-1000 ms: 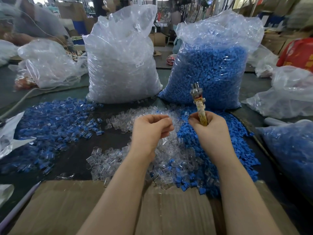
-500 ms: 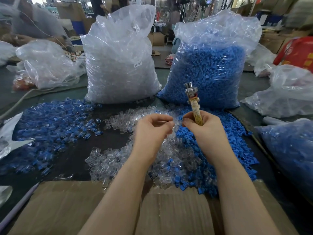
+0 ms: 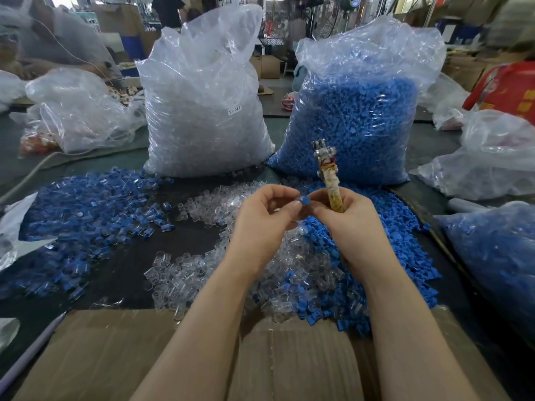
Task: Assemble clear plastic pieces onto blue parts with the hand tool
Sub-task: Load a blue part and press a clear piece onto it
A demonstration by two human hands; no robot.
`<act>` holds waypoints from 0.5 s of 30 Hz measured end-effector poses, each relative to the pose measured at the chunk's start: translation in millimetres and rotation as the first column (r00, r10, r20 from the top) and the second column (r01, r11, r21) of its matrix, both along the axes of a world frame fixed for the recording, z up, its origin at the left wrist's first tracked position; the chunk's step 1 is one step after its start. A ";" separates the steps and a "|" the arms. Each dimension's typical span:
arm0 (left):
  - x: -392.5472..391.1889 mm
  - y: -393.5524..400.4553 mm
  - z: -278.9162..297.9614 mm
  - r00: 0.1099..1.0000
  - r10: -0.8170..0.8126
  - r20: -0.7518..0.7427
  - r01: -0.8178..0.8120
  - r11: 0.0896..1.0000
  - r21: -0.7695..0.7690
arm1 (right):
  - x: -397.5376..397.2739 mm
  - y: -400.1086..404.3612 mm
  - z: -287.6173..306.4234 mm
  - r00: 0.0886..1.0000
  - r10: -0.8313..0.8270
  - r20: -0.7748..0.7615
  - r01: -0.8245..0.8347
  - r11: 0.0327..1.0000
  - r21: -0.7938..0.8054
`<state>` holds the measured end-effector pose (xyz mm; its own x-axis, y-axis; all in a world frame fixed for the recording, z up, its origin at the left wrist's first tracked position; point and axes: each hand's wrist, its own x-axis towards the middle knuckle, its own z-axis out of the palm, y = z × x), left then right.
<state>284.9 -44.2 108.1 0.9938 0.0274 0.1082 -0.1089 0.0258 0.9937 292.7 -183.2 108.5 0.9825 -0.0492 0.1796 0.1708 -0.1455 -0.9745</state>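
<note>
A small blue part (image 3: 305,201) is pinched between the fingertips of both hands, held up above the middle of the desk (image 3: 185,238). The left hand (image 3: 262,224) is curled, thumb and forefinger closed on the part's left side; whether a clear piece is also held there cannot be told. The right hand (image 3: 351,224) is closed round the taped handle of the hand tool (image 3: 328,175), whose metal head is pointed upward, while its fingertips are met with the blue part. Beneath the hands, loose clear plastic pieces (image 3: 202,267) are spread over the desk's centre, and loose blue parts (image 3: 390,250) are heaped just to the right. Assembled blue-and-clear pieces (image 3: 86,215) are piled toward the left edge. Toward the far edge, a bag of clear pieces (image 3: 202,111) and a bag of blue parts (image 3: 356,117) are stood side by side. A cardboard flap (image 3: 115,357) is laid along the near edge.
</note>
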 end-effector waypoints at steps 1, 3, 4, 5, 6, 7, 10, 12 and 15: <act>0.0 0.2 -0.1 1.000 -0.005 -0.004 0.005 0.999 -0.031 | -0.4 0.2 0.1 1.000 0.005 0.003 -0.005 1.000 0.004; -0.3 1.4 0.1 0.999 -0.020 -0.039 0.015 0.992 -0.128 | -1.2 0.3 -0.2 1.000 0.011 0.025 -0.012 1.000 0.006; -0.3 2.5 0.3 0.998 -0.024 -0.058 0.015 0.987 -0.160 | -1.5 0.3 -0.2 0.999 0.012 0.039 -0.012 1.000 0.002; -0.1 3.4 0.3 0.997 -0.023 -0.073 0.011 0.986 -0.169 | -1.7 0.3 0.1 0.999 0.012 0.050 -0.012 1.000 -0.002; 0.3 4.0 0.2 0.996 -0.022 -0.083 0.008 0.987 -0.161 | -1.7 0.3 0.4 0.998 0.014 0.059 -0.013 1.000 -0.007; 0.7 4.1 -0.1 0.996 -0.022 -0.091 0.009 0.989 -0.148 | -1.6 0.2 0.4 0.998 0.016 0.067 -0.015 1.000 -0.014; 0.2 3.3 -1.0 0.995 -0.018 -0.095 0.006 0.992 -0.124 | -1.6 0.7 0.0 0.997 0.016 0.072 -0.012 0.998 -0.060; -0.5 3.2 -1.6 0.996 -0.008 -0.088 -0.003 0.992 -0.127 | -0.9 1.7 -1.5 0.998 0.001 0.060 0.004 0.996 -0.093; -1.5 3.5 -0.8 0.998 -0.004 -0.057 -0.004 0.989 -0.145 | 0.1 2.7 -1.9 0.999 -0.029 0.028 0.032 0.996 -0.082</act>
